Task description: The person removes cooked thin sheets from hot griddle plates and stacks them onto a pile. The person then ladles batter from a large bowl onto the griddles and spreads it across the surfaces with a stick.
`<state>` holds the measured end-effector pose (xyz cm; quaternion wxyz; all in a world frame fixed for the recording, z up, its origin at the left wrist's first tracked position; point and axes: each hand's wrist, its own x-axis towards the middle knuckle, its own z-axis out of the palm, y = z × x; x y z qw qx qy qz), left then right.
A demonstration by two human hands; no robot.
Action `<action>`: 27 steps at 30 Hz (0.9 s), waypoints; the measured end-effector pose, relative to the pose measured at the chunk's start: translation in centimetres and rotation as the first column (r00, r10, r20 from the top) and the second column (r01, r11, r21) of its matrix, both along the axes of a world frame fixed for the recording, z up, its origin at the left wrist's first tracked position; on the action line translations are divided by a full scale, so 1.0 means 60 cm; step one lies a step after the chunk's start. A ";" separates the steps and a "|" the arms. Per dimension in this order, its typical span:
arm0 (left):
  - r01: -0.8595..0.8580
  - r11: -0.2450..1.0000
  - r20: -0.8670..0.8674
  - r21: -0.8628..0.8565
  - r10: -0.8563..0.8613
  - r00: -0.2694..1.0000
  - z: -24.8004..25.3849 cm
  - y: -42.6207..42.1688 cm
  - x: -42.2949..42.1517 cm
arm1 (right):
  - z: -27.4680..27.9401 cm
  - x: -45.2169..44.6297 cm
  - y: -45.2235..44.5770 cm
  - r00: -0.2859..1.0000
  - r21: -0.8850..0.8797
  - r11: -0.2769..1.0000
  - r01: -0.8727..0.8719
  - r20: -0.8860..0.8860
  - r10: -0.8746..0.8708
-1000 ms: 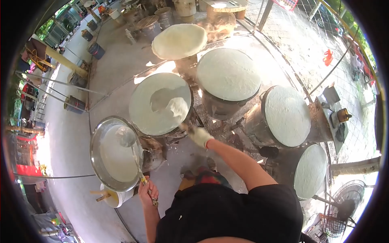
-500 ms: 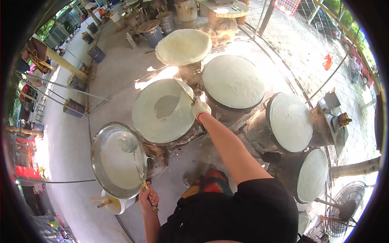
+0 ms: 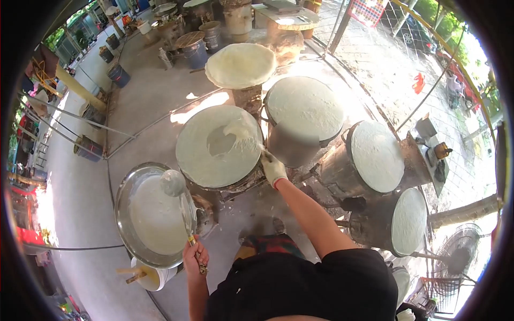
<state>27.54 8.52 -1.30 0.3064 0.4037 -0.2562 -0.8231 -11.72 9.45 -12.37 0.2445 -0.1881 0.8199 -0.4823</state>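
My left hand (image 3: 196, 255), bare, grips the handle of a long ladle (image 3: 172, 183), whose bowl hangs over the rim side of a wide metal basin (image 3: 121, 214) of white batter (image 3: 155, 216). My right hand (image 3: 273, 168), in a whitish glove, is closed round a spreading tool whose pale, blurred head (image 3: 241, 135) lies over the near round griddle (image 3: 198, 152). Pale batter coats that griddle, with a greyer patch near its middle. Beyond it is a domed pale sheet (image 3: 241, 65). More coated griddles (image 3: 305, 104) stand to the right.
Two further griddles (image 3: 377, 155) (image 3: 409, 222) curve down the right side. A white bucket (image 3: 155, 275) is below the basin. A fan (image 3: 458, 259) stands at lower right. Blue buckets (image 3: 195, 53) and drums are at the back, beside a wire fence (image 3: 396, 53).
The gloved hand swept up and round the griddle's right edge, then came back down slightly, with the tool's head now over the griddle's right part. The ladle's bowl shifted slightly right.
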 end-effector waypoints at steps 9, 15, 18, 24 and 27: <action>0.095 0.994 -0.008 0.045 -0.094 0.995 -0.014 -0.030 0.017 | -0.079 0.114 0.103 0.974 -0.037 0.998 0.052 0.225 -0.042; 0.130 0.990 -0.015 0.058 -0.129 0.991 -0.007 -0.027 -0.004 | -0.064 0.044 -0.045 0.946 -0.159 0.987 0.011 0.320 0.040; 0.120 0.990 -0.040 0.072 -0.118 0.992 -0.010 -0.022 -0.020 | -0.084 0.015 -0.041 0.912 -0.072 0.981 0.182 0.386 -0.141; 0.076 0.994 -0.045 0.080 -0.073 0.996 -0.014 -0.003 -0.063 | -0.017 -0.085 -0.080 0.875 0.145 0.879 -0.453 -0.113 0.470; 0.007 0.997 -0.028 0.078 -0.005 1.000 -0.019 0.021 -0.093 | -0.021 -0.129 -0.079 0.947 0.153 0.935 -0.319 0.012 0.321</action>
